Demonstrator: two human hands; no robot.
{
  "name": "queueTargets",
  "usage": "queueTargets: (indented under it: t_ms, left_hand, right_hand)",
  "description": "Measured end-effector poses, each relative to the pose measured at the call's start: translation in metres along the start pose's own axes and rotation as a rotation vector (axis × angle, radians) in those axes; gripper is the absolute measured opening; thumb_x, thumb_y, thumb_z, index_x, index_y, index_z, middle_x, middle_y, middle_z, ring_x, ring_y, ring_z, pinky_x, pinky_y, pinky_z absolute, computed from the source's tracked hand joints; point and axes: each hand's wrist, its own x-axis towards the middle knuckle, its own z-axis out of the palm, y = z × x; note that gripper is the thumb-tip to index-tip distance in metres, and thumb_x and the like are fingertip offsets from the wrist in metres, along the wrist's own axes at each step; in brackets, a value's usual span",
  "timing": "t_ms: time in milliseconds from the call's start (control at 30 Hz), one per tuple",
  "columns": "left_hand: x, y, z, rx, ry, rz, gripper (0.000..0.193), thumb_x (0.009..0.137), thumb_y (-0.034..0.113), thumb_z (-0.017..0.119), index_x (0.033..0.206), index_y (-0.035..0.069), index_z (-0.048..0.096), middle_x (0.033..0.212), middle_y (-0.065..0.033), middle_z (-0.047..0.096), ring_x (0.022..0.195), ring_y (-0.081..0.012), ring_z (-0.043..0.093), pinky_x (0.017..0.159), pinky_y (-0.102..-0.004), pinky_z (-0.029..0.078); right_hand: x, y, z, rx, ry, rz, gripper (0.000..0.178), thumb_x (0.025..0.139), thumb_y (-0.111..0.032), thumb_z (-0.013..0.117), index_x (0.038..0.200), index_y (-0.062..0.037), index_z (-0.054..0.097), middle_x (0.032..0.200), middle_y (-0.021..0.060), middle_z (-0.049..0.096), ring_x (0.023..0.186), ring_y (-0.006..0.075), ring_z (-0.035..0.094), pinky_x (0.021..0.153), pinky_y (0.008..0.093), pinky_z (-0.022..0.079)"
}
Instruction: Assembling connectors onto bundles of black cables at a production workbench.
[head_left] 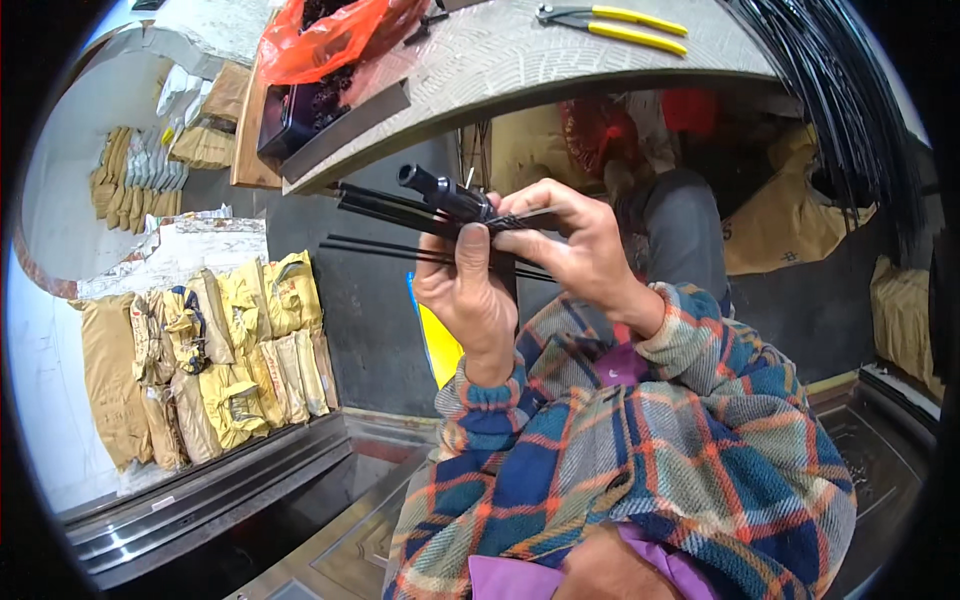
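Note:
My left hand (468, 295) is closed round a bundle of thin black rods (385, 207), its thumb pressed against the base of a black tubular fitting (445, 195). The fitting's hollow round end points up and to the left. From the right, my right hand (585, 250) is closed with fingertips pinched on dark thin strips beside the fitting. The two hands almost meet, and several rods stick out leftward past my left hand. How the rods join the fitting is hidden behind my fingers.
Ahead is a curved grey worktop (480, 60) bearing yellow-handled pliers (615, 25), a red plastic bag (320, 45) and a dark tray (300, 115) of small black parts. Long black rods (825, 100) hang over its right end. Brown wrapped packages (205, 360) lie at left.

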Motion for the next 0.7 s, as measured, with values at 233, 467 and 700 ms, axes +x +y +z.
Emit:
queueTargets:
  t_ms: [233, 467, 700]
  left_hand:
    - [-0.008, -0.001, -0.016, 0.071, 0.131, 0.042, 0.016, 0.085, 0.01, 0.059, 0.095, -0.002, 0.057, 0.089, -0.0124, 0.063, 0.075, -0.0147, 0.06, 0.069, -0.0251, 0.05]
    - [-0.015, -0.008, -0.015, 0.128, 0.166, 0.058, 0.024, 0.088, 0.018, 0.056, 0.1, -0.003, 0.056, 0.089, -0.0081, 0.061, 0.08, -0.0133, 0.058, 0.073, -0.0256, 0.047]
    - [-0.022, -0.016, -0.01, 0.231, 0.123, 0.177, 0.034, 0.088, 0.018, 0.056, 0.111, -0.007, 0.05, 0.101, -0.0136, 0.058, 0.09, -0.0179, 0.057, 0.08, -0.029, 0.047]
  right_hand:
    - [-0.003, 0.017, 0.011, -0.278, 0.051, -0.288, 0.02, 0.074, -0.001, 0.068, 0.093, 0.0009, 0.061, 0.082, 0.009, 0.061, 0.079, 0.0127, 0.059, 0.068, 0.0229, 0.047]
    - [0.005, 0.02, -0.002, -0.015, -0.109, 0.126, 0.016, 0.073, -0.006, 0.071, 0.085, 0.0007, 0.064, 0.075, 0.0007, 0.06, 0.068, 0.0033, 0.052, 0.058, 0.0184, 0.043]
    - [0.0, 0.027, 0.006, 0.157, -0.08, 0.155, 0.021, 0.075, -0.006, 0.07, 0.089, -0.0014, 0.057, 0.082, 0.0001, 0.06, 0.075, 0.0029, 0.052, 0.066, 0.018, 0.046]
